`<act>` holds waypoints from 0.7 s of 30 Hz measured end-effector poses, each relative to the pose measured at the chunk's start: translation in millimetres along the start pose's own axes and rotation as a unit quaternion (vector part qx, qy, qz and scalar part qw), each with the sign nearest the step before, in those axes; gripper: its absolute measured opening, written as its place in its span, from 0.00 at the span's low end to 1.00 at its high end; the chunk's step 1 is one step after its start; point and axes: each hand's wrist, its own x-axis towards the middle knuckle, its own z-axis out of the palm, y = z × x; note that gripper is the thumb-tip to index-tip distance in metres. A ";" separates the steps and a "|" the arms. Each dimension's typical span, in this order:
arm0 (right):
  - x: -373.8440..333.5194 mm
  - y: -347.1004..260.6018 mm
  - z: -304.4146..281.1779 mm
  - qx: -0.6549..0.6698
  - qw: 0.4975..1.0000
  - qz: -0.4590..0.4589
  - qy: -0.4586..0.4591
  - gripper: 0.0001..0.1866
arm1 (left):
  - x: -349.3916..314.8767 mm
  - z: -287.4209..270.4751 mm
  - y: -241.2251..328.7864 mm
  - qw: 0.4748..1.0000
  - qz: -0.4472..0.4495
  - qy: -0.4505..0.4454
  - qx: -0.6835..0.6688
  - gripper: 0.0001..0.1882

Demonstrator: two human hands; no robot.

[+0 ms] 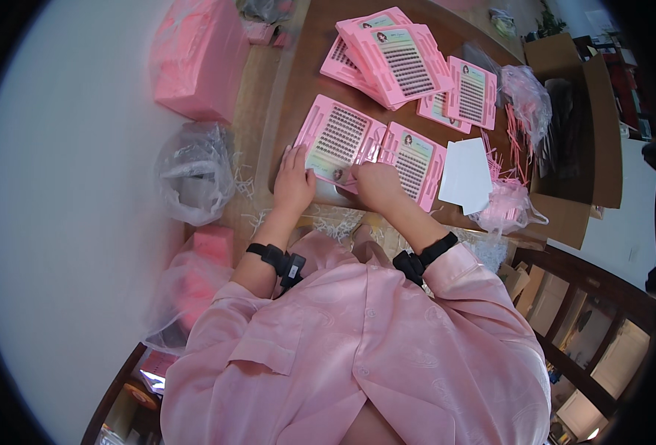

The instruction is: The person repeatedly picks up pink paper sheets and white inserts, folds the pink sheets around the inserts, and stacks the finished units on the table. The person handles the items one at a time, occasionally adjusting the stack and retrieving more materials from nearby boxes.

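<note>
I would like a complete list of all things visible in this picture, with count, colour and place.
tray: one, pink, under both hands
tray beside it: one, pink, right of the hands
tray stack: several, pink, far table
card: one, white, right
sticks: many, pink, right edge
box: one, brown, right
bags: two, clear, left
parcel: one, pink, upper left
left hand: on tray
right hand: fingers at tray edge

Pink trays point(406, 63) crowding table point(298, 89)
</note>
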 end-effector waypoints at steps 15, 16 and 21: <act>-17.2 -11.1 22.9 -0.015 0.996 0.020 0.080 0.07 | 1.3 -0.9 5.1 1.000 -0.019 -0.005 0.006 0.31; -18.5 -10.8 26.6 -0.013 0.995 0.016 0.098 0.07 | 1.4 -0.8 5.2 1.000 -0.018 -0.003 0.003 0.31; -23.8 -7.2 43.5 0.001 0.983 0.013 0.184 0.04 | 1.5 0.2 4.0 1.000 -0.014 -0.003 0.007 0.31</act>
